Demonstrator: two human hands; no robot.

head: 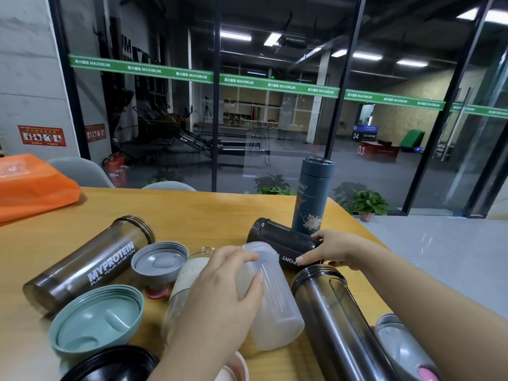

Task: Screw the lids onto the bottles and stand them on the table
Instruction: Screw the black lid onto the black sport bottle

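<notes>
While the left hand [225, 281] is gripping the frosted bottle [272, 298], the right hand [334, 250] is clasping the black bottle [283, 239] just beyond; neither has a lid yet, so fetching one probably comes next.

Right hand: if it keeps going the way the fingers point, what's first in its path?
The right hand points left and already touches the black bottle lying there. Beyond it, probably the frosted bottle; depth unclear.

left hand [220, 284] grips frosted bottle [272, 303]; right hand [332, 250] holds black bottle [283, 240] | both bottles lying on table [209, 213]
</notes>
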